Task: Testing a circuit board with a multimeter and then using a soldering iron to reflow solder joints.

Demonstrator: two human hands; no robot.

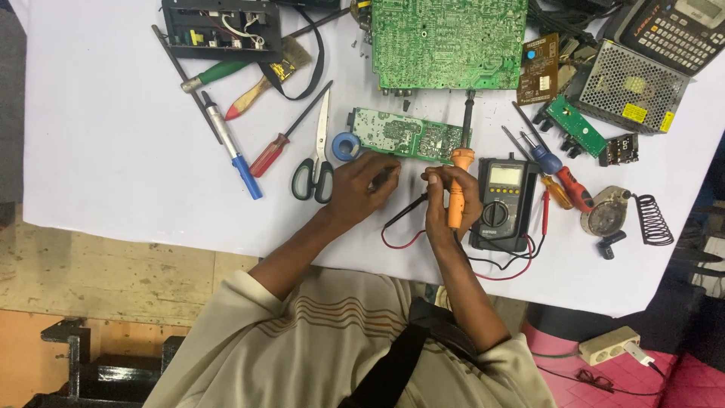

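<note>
My right hand (447,202) is wrapped around the orange handle of a soldering iron (459,162), whose dark shaft points away from me toward the boards. My left hand (362,185) rests on the white table with its fingers pinched together just below a small green circuit board (404,134). Whether it holds anything is hidden by the fingers. A black probe lead (404,211) with red and black wires runs under my right hand to a dark multimeter (504,195) just right of it.
Scissors (321,155), a blue tape roll (345,146), screwdrivers (279,143) and a brush (260,83) lie left of the hands. A large green board (445,41) lies at the back. A mesh metal box (630,83), a coil stand (653,219) and more screwdrivers (563,177) lie to the right.
</note>
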